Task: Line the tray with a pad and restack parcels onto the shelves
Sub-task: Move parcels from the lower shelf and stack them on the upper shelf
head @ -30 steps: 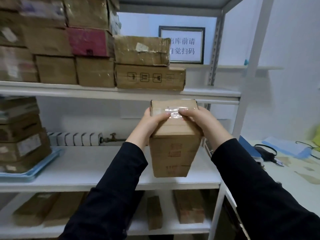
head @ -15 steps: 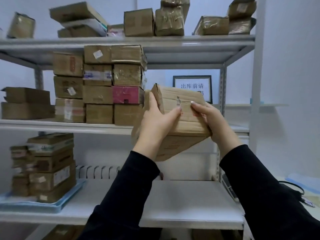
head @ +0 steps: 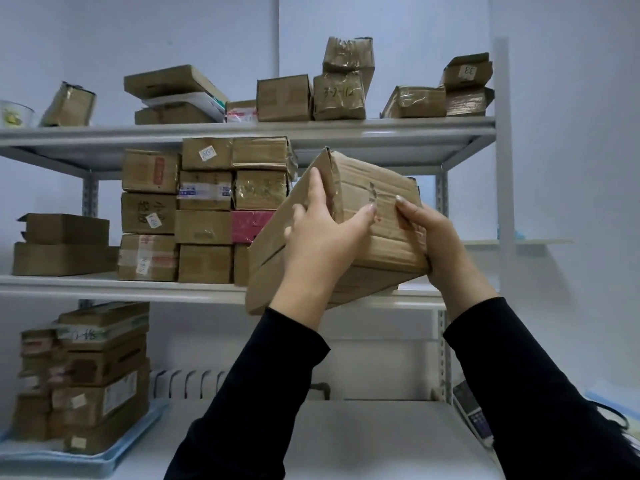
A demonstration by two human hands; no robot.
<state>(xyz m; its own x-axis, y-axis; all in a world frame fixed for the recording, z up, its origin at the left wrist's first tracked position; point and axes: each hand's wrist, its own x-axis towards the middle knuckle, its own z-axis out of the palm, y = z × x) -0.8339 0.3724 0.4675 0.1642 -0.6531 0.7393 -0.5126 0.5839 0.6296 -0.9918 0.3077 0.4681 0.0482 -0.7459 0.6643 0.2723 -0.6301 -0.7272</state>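
Note:
I hold a brown cardboard parcel (head: 377,216) tilted in the air in front of the middle shelf (head: 138,289). My left hand (head: 322,237) grips its left face and near edge. My right hand (head: 429,237) grips its right end. The parcel hides the right part of the stacked boxes (head: 204,209) on that shelf. At the lower left a light blue tray (head: 86,465) carries a pile of parcels (head: 90,372). No pad is visible under them.
The top shelf (head: 346,128) carries several loose taped parcels. Two flat boxes (head: 62,247) lie at the left of the middle shelf. The white lower shelf (head: 363,441) spreads below my arms. A handheld device (head: 474,417) lies at the right post.
The parcel has risen from below the middle shelf to in front of it and tilted, its left end down. My view has swung upward, showing the top shelf.

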